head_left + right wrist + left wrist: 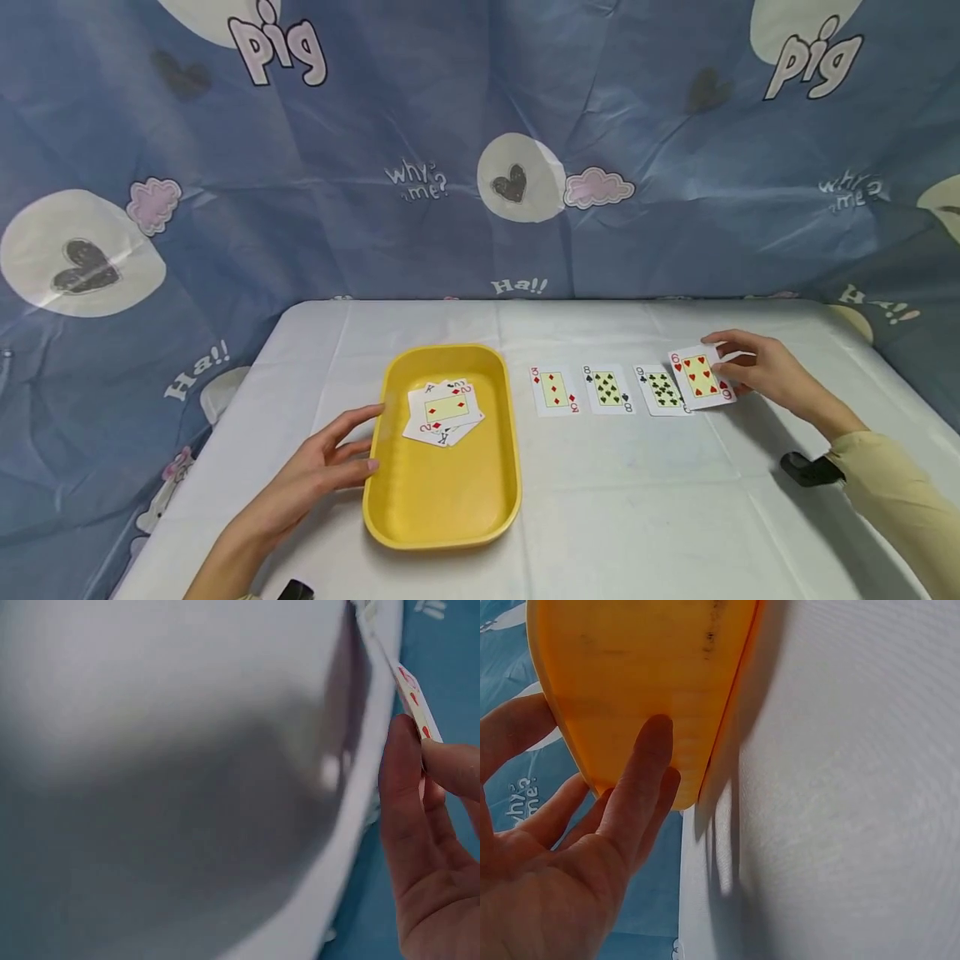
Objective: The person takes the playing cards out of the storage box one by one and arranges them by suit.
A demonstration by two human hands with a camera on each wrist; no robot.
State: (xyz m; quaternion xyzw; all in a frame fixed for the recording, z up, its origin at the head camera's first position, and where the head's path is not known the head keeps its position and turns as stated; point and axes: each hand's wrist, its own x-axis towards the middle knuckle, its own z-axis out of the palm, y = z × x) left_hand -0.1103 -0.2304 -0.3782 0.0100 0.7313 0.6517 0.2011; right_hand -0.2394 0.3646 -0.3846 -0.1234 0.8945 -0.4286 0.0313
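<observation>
My right hand [765, 371] pinches a six of hearts playing card [695, 379] between thumb and fingertips at its right side. In the right wrist view the same card [416, 705] shows nearly edge-on, tilted. Its left edge overlaps a black nine card [656, 392]. Left of that lie a black eight [602, 392] and a three of diamonds [551, 390], face up in a row. My left hand [318, 467] rests its spread fingers against the left side of a yellow tray [442, 517]. Inside the tray is a small fanned pile topped by a two of diamonds [446, 408].
A white cloth [615, 500] covers the table, with creases in it. Behind the table's far edge hangs a blue patterned curtain [420, 242]. A black wrist strap [810, 469] sits at my right sleeve [892, 500].
</observation>
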